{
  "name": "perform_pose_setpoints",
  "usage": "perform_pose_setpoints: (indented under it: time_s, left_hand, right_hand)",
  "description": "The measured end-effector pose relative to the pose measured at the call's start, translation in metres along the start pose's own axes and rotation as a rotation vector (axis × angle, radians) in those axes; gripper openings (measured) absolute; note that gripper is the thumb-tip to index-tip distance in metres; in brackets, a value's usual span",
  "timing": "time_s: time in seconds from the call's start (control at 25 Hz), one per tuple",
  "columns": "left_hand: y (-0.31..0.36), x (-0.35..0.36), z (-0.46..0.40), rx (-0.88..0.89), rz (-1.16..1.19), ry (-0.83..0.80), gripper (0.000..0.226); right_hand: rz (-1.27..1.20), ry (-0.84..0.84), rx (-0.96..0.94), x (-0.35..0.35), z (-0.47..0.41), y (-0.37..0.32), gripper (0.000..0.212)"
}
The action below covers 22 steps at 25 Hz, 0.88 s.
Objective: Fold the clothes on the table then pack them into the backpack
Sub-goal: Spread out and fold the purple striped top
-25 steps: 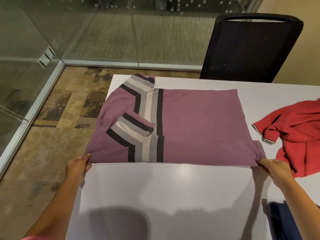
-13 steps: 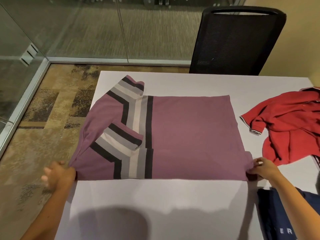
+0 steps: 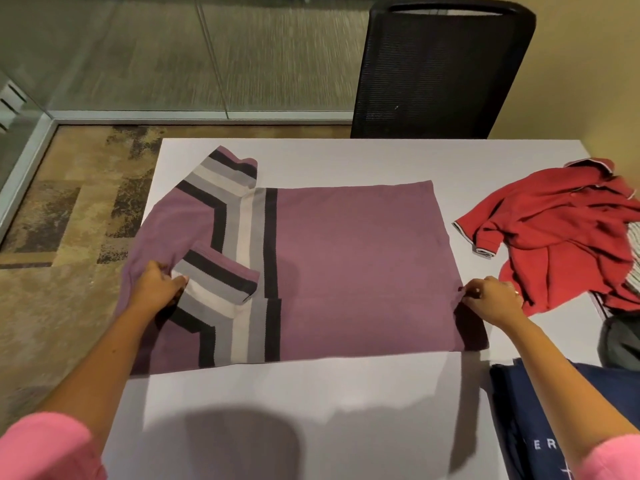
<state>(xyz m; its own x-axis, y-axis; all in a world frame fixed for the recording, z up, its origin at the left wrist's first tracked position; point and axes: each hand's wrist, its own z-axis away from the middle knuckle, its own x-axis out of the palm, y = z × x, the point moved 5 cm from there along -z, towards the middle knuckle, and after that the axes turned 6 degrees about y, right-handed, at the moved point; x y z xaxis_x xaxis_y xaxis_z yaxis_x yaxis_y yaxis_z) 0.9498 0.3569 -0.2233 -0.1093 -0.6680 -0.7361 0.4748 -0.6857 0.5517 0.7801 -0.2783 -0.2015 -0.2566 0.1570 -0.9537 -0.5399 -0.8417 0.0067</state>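
Purple striped shirt lies flat on white table, between both hands — left hand grips fabric beside striped sleeve, right hand pinches right edge.

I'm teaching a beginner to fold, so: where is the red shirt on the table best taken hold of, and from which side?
Probably at the red shirt's loose sleeve with the striped cuff, which juts left, clear of the crumpled body. Come from its left with the right hand, which lies nearest. One hand's grip likely won't spread it; a second grip on the body would.
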Motion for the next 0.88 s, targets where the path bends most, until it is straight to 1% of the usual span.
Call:
perform_pose_setpoints:
  time_s: [0.04,0.12,0.16,0.2,0.32,0.4,0.44,0.48,0.56,0.6,0.64,0.76,0.88]
  left_hand:
    - [0.012,-0.002,0.017,-0.003,-0.002,-0.010,0.033]
    - [0.016,-0.001,0.026,0.055,-0.018,-0.017,0.016]
    - [0.014,-0.002,0.028,0.087,0.017,-0.008,0.007]
    - [0.011,-0.004,0.029,0.102,0.087,0.004,0.004]
    - [-0.004,-0.013,0.028,0.076,0.311,0.123,0.011]
    - [-0.011,-0.020,0.029,0.068,0.361,0.205,0.013]
    - [-0.014,-0.022,0.028,0.064,0.376,0.225,0.014]
    - [-0.013,-0.023,0.029,0.070,0.355,0.236,0.017]
    - [-0.013,-0.024,0.031,0.080,0.199,0.259,0.030]
    - [-0.014,-0.024,0.034,0.083,0.111,0.277,0.035]
    - [-0.017,-0.026,0.038,0.080,0.028,0.297,0.038]
    - [-0.043,-0.033,0.053,0.018,-0.167,0.351,0.039]
    - [-0.075,-0.036,0.078,-0.118,-0.280,0.371,0.044]
  right_hand:
    - [-0.034,0.016,0.000,-0.003,0.000,-0.001,0.020]
    - [-0.129,0.051,0.013,-0.011,0.002,-0.004,0.004]
    - [-0.191,0.078,0.024,-0.015,0.003,-0.006,0.011]
    - [-0.257,0.112,0.030,-0.018,0.005,-0.008,0.017]
    - [-0.490,0.269,0.035,-0.029,0.008,-0.018,0.022]
    - [-0.566,0.327,0.047,-0.033,0.006,-0.025,0.021]
    - [-0.572,0.321,0.058,-0.031,0.001,-0.026,0.017]
    - [-0.537,0.275,0.078,-0.025,-0.002,-0.026,0.013]
    - [-0.409,0.130,0.118,-0.006,-0.006,-0.021,0.045]
    - [-0.370,0.096,0.148,0.001,-0.004,-0.018,0.055]
    - [-0.346,0.084,0.182,0.008,-0.001,-0.014,0.057]
    - [-0.401,0.057,0.286,0.020,0.015,-0.006,0.041]
    - [-0.526,-0.020,0.360,0.035,0.025,0.008,0.036]
